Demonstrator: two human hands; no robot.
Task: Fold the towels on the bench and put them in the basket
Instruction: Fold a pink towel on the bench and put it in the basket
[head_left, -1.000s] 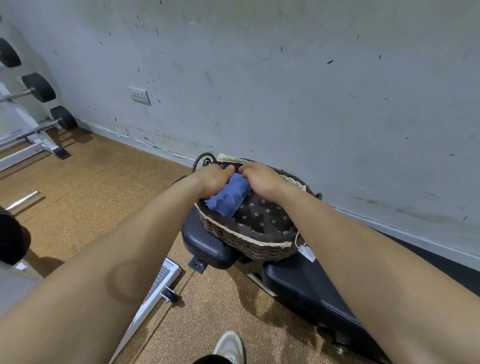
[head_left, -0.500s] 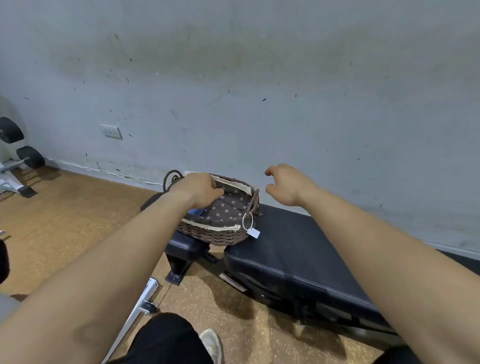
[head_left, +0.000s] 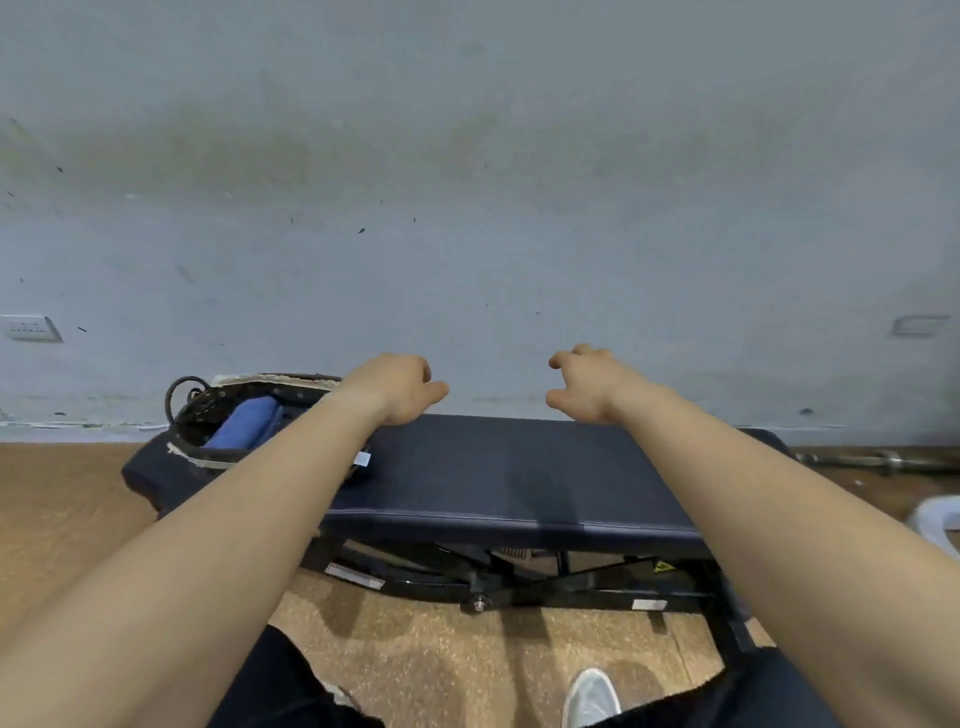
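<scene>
Mid-frame, the left hand (head_left: 400, 387) and right hand (head_left: 587, 384) hover apart above the bench (head_left: 509, 467), fingers loosely curled and holding nothing, probably because the folded blue towel (head_left: 247, 428) lies inside the basket (head_left: 200, 457) at middle left.

Towel (head_left: 245, 429) in basket (head_left: 193, 410) on bench's (head_left: 509, 467) left end.

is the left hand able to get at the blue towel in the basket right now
Probably yes. The left hand hovers empty just right of the basket, whose top is open, and nothing covers the towel.
</scene>
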